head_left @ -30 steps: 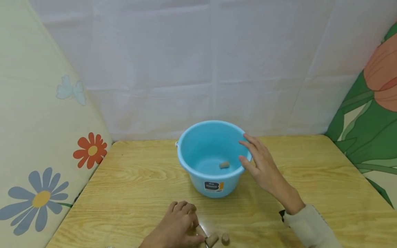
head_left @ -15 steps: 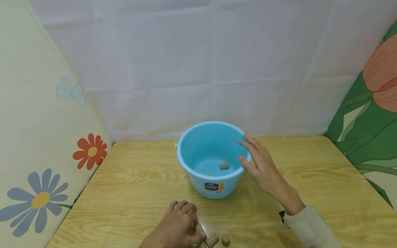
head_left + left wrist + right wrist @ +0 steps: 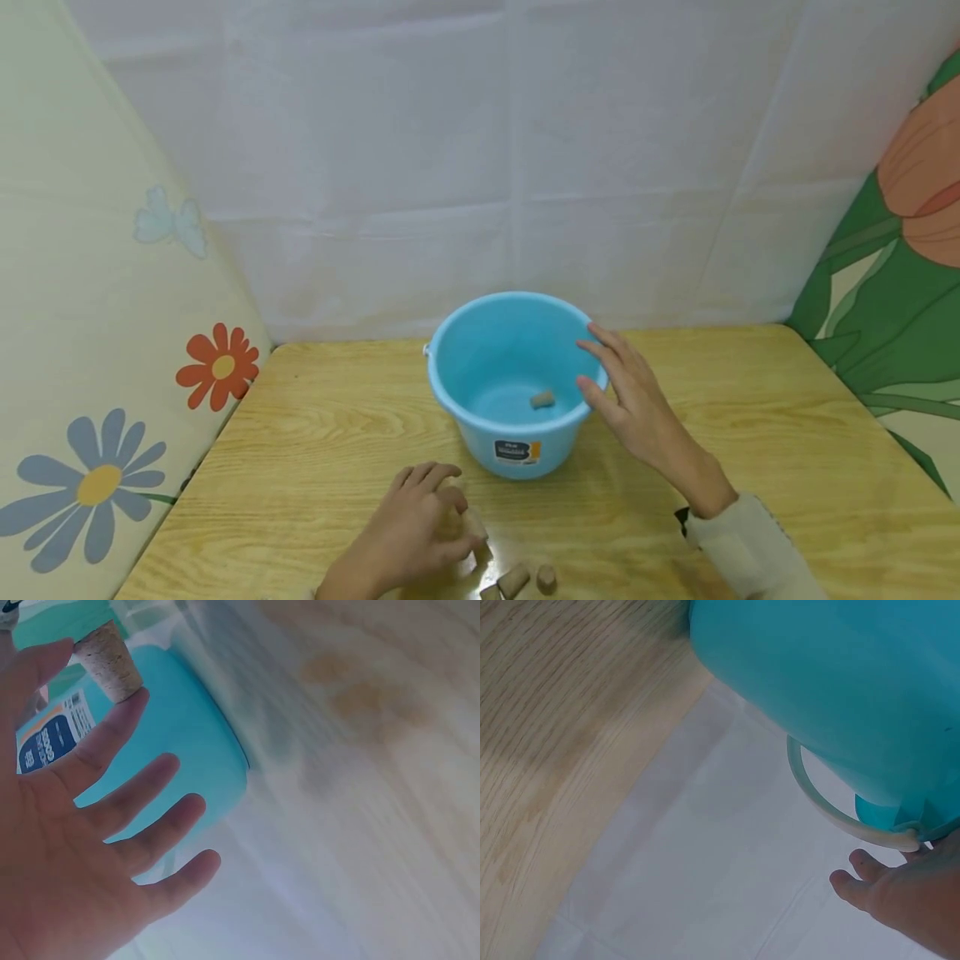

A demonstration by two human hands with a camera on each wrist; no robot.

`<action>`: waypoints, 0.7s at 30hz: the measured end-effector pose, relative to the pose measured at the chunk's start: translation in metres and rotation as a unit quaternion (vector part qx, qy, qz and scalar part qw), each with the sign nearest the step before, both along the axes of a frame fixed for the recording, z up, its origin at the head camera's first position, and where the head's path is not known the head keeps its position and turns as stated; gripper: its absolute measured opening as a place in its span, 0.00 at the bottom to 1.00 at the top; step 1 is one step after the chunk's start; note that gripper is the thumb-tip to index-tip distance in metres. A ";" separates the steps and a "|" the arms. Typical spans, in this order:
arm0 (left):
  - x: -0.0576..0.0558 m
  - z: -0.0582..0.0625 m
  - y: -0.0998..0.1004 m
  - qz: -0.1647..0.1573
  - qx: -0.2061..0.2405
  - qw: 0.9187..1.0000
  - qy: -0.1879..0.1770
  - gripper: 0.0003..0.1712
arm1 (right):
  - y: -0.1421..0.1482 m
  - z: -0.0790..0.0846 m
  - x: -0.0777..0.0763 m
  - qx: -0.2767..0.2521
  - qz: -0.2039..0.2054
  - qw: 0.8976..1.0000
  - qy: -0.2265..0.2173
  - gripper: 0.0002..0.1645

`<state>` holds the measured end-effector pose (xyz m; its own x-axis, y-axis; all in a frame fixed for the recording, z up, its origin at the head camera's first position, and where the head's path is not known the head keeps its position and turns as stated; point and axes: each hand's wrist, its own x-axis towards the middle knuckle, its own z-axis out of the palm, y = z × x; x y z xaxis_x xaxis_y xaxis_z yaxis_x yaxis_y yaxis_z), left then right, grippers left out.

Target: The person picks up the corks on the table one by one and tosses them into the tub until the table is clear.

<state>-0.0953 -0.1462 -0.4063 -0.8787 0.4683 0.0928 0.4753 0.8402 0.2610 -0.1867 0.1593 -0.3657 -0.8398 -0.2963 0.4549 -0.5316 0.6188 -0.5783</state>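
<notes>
Pretty flowery setup by this wood-grain table (image 3: 330,442)
Creased white sheet (image 3: 390,167) behind it, daisy panel (image 3: 82,317) left of it, tulip panel (image 3: 896,308) right.

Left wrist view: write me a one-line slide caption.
A left hand pinches a cork between its fingers, with a blue bucket behind.

A wooden table (image 3: 337,425) bears 1 blue bucket (image 3: 480,442) and 3 visible corks (image 3: 514,581).
</notes>
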 end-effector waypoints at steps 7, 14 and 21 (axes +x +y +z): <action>-0.002 0.003 -0.009 0.027 0.030 0.997 0.061 0.18 | -0.001 0.000 -0.001 -0.001 0.001 1.000 -0.001 0.30; -0.006 0.009 -0.014 0.050 0.060 0.989 0.127 0.17 | 0.000 0.001 -0.001 -0.002 0.000 1.000 -0.003 0.31; -0.009 0.015 -0.020 0.056 0.074 0.979 0.179 0.17 | -0.001 0.001 -0.001 -0.004 0.002 1.000 -0.002 0.30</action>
